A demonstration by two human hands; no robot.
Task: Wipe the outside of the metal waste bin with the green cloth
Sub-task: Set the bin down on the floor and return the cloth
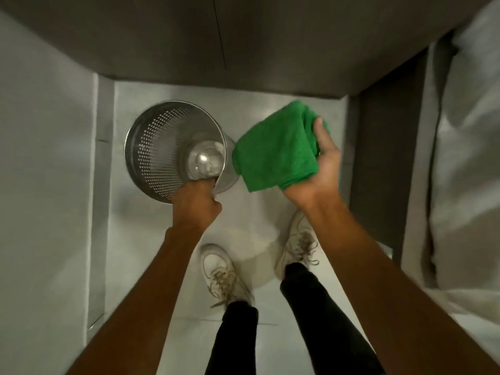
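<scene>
The left hand (197, 203) is clamping the near rim of the bin (173, 150), fingers hooked inside, tipping its mouth toward the camera. Just right of that grip, the right hand (322, 161) is bunching the folded green cloth (276, 150) in a closed fist, the cloth's free edge hanging just beside the bin's outer wall; whether it is touching is unclear. Wiping seems about to begin: the next move calls for pressing the cloth flat against the wall while steadying the rim. Below both grips, the pale floor (257, 212) is running between grey walls, with white shoes (219, 269) standing on it.
</scene>
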